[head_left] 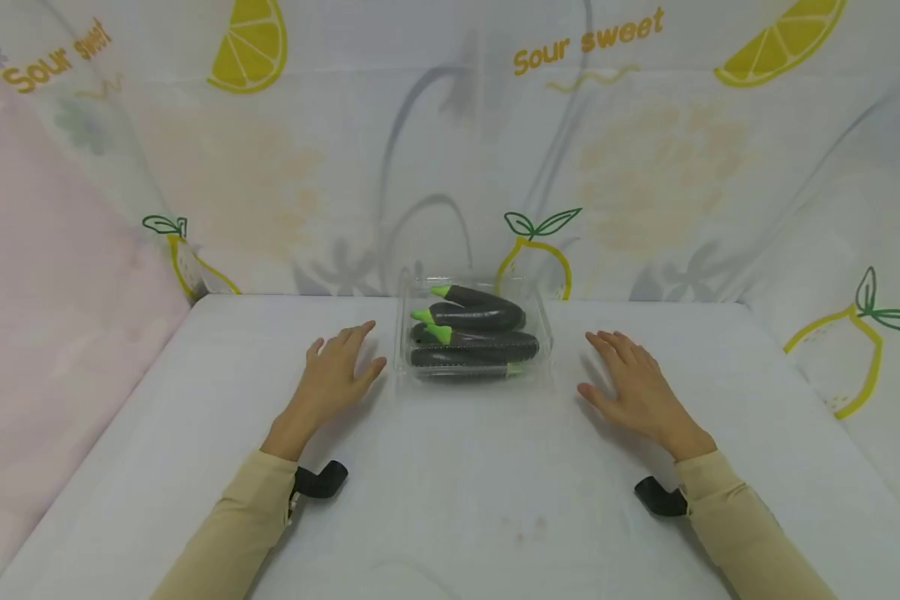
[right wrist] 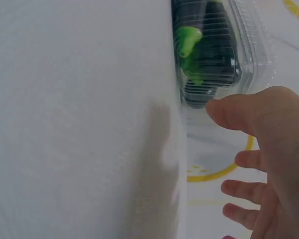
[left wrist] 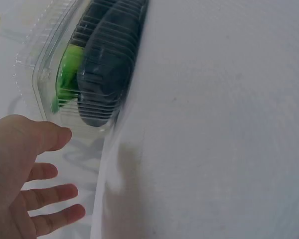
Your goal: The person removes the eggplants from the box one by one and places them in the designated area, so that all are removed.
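A clear plastic box (head_left: 401, 342) stands near the far edge of the white table, holding several dark eggplants (head_left: 480, 317) with bright green stem ends. To the left of the box is my left hand (head_left: 332, 375), its fingers spread and nothing in them. On the other side my right hand (head_left: 633, 392) hovers with loosely extended fingers, a little farther from the box. Through the ribbed wall in the left wrist view, a dark eggplant (left wrist: 107, 69) shows beyond the thumb. The right wrist view has green stems (right wrist: 189, 42) behind the plastic, with the thumb apart from them.
White cloth covers the table (head_left: 465, 483). Behind it hangs a curtain (head_left: 450, 167) printed with lemons and lettering. A black curved piece (head_left: 322, 481) sticks out at the left wrist, and a similar black piece (head_left: 660, 497) at the right wrist.
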`<state>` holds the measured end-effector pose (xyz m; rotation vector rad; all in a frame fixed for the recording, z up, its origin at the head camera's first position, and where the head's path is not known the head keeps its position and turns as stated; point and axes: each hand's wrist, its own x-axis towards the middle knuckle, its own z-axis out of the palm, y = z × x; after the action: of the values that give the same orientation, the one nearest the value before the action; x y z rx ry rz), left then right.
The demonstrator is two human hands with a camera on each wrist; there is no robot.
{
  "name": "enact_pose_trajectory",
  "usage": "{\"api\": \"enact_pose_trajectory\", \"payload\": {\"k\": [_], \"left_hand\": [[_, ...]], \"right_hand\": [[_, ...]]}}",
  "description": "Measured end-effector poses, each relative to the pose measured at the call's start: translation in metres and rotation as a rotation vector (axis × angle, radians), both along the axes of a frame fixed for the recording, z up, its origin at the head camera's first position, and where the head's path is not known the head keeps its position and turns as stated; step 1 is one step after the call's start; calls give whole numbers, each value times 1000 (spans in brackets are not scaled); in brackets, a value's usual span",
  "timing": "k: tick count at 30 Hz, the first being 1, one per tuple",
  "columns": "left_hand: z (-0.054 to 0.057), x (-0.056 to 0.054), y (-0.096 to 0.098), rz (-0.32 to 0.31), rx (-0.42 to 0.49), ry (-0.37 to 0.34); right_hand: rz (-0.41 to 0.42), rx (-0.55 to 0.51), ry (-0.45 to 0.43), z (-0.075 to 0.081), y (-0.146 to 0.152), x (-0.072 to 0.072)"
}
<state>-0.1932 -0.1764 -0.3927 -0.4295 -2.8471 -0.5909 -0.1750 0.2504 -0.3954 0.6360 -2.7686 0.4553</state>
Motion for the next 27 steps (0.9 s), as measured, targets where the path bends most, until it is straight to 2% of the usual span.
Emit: {"api": "enact_pose_trajectory", "payload": {"k": [4, 12, 16, 22, 25, 27], "left_hand": [[1, -2, 3, -76, 201, -93], [-4, -6, 8, -171, 581, -315], [-11, -8, 10, -192, 768, -391], [-16, -7, 15, -178, 1016, -552], [-16, -6, 16, -185, 1101, -633], [-15, -5, 15, -207, 1126, -676]], "right_hand": [[57, -57, 65, -1, 1, -3], [73, -122, 66, 0, 0, -4], [76, -149, 75, 0, -1, -5], [99, -199, 78, 2, -4, -3], [154, -227, 99, 4, -7, -3], [195, -240, 118, 5, -11, -4]]}}
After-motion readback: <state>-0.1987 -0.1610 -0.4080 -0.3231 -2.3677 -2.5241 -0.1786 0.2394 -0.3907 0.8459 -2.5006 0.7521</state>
